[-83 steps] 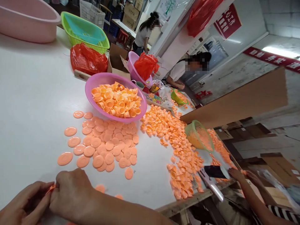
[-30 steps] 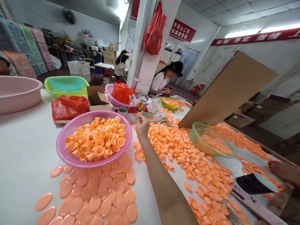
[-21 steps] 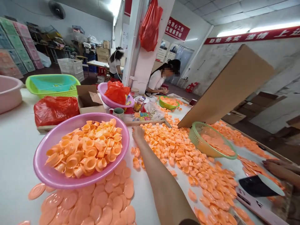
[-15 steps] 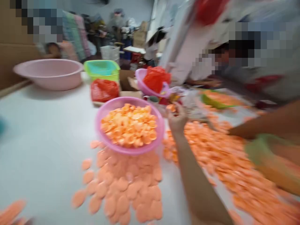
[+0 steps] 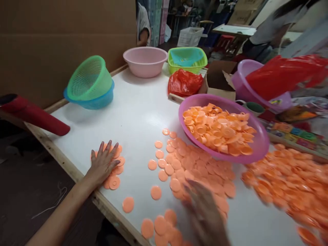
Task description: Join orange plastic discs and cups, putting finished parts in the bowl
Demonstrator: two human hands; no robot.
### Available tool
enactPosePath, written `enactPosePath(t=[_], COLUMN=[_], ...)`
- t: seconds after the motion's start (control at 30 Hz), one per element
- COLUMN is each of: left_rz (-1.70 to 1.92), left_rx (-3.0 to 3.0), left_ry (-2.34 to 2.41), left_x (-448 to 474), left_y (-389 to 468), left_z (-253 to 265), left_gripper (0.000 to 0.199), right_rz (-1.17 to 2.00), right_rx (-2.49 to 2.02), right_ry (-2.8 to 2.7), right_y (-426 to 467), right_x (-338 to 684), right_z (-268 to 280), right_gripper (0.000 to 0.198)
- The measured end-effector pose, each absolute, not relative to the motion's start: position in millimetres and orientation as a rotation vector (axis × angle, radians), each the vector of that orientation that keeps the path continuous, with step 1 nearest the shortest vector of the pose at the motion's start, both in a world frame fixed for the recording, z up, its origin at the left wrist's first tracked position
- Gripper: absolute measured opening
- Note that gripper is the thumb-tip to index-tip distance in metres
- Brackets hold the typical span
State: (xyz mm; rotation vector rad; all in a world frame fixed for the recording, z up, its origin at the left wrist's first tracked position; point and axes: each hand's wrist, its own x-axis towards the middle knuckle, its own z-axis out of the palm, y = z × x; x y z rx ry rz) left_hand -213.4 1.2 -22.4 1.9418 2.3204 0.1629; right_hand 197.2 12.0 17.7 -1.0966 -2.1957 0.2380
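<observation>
Flat, round orange plastic discs (image 5: 176,164) lie from five to eight o'clock, some hidden beneath my left hand (image 5: 101,166), fingers spread over them at eight. My right hand (image 5: 205,212), at five, is a blur above others; I cannot tell its grip. At three, a round magenta plastic basin (image 5: 261,145) of orange plastic cups (image 5: 220,126) hides some discs; at four, blurred orange plastic pieces (image 5: 289,184) are cut off.

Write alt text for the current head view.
A left hand lies open over orange saucers on a white table; the blurred right hand is over a larger saucer spread. Beyond stands a pink basin of orange cups.
</observation>
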Motion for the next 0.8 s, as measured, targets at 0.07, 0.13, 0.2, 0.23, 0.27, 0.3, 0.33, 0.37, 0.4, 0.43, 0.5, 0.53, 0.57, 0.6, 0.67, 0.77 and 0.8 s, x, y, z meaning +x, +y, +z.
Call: enactPosePath(t=[0.07,0.13,0.2,0.23,0.27,0.3,0.33,0.37,0.4,0.43,0.5,0.53,0.57,0.6,0.67,0.77,0.8], left_rz=[0.072,0.062,0.085,0.1,0.116,0.134,0.153,0.174,0.2,0.233,0.338,0.411,0.495,0.579,0.69,0.615,0.552], left_rx=[2.049,2.135,2.191,2.21,2.225,2.236,2.241,2.237,2.221,2.195,2.132,2.101,2.074,2.053,2.02,1.941,1.906], left_ry=[2.224,2.173,2.139,2.12,2.098,2.072,2.044,2.016,2.001,1.996,2.002,2.004,2.002,1.998,2.002,2.027,2.009], left_x=[-194.3,-166.7,-134.7,-118.5,-103.2,-89.7,-78.8,-71.3,-68.0,-69.2,-84.2,-96.9,-111.8,-127.5,-156.8,-179.2,-178.4], left_y=[1.3,-0.2,-2.3,-3.4,-4.3,-4.9,-5.0,-4.6,-3.8,-2.6,-0.6,-0.6,-1.6,-4.0,-12.7,-32.9,-40.2], left_z=[-28.8,-33.2,-35.0,-35.2,-35.0,-34.7,-34.1,-33.4,-32.5,-31.2,-26.9,-23.7,-19.8,-15.3,-6.1,2.0,2.4], left_gripper=[0.062,0.066,0.067,0.067,0.067,0.067,0.067,0.066,0.063,0.06,0.054,0.052,0.051,0.05,0.046,0.036,0.035], right_rz=[0.211,0.206,0.177,0.149,0.114,0.077,0.047,0.026,0.022,0.035,0.132,0.213,0.304,0.393,0.518,0.556,0.556], right_rx=[-0.999,-0.979,-1.032,-1.074,-1.118,-1.156,-1.185,-1.203,-1.21,-1.205,-1.143,-1.08,-0.989,-0.881,-0.682,-0.574,-0.571], right_ry=[-2.442,-2.634,-2.723,-2.728,-2.708,-2.669,-2.618,-2.555,-2.493,-2.438,-2.385,-2.392,-2.424,-2.473,-2.594,-2.738,-2.758], right_y=[-23.4,-41.6,-44.9,-42.7,-39.2,-35.1,-31.4,-28.7,-27.5,-28.0,-33.4,-37.5,-41.6,-45.1,-48.6,-44.7,-42.1], right_x=[166.8,153.2,159.5,168.8,180.8,194.0,206.6,217.0,223.6,225.3,211.9,197.5,179.3,159.0,119.8,88.5,89.3], right_z=[-4.0,-18.9,-26.4,-27.8,-28.0,-27.3,-25.9,-23.8,-21.3,-18.3,-11.5,-7.7,-4.0,-0.4,5.2,5.9,4.2], right_gripper=[0.041,0.043,0.045,0.046,0.046,0.045,0.043,0.04,0.038,0.036,0.034,0.033,0.031,0.028,0.022,0.02,0.021])
